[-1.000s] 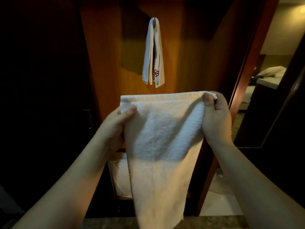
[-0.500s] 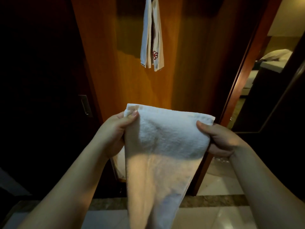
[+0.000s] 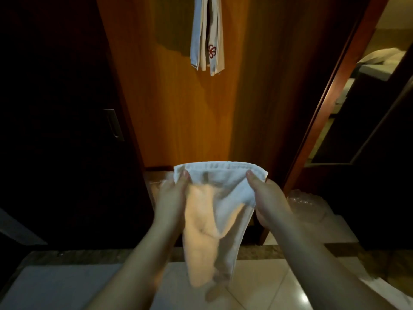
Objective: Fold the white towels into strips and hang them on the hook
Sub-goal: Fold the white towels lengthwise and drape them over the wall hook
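Left hand (image 3: 172, 198) and right hand (image 3: 268, 198) are pinching the white towel's (image 3: 221, 189) top corners, low before the wooden door (image 3: 178, 108) under an already hung towel (image 3: 206, 34); keeping edges aligned should be yielding a neat strip.

A white towel (image 3: 220, 198) hangs low in the near middle of the scene, pinched at its two top corners, its hemmed top edge stretched nearly level. Below that edge the terry cloth gathers inward into loose vertical folds and narrows toward its free lower end, which is blurred. Far above it, a second white towel (image 3: 206, 41), already folded into a narrow strip bearing a small red flower emblem, hangs down against the wooden panel.
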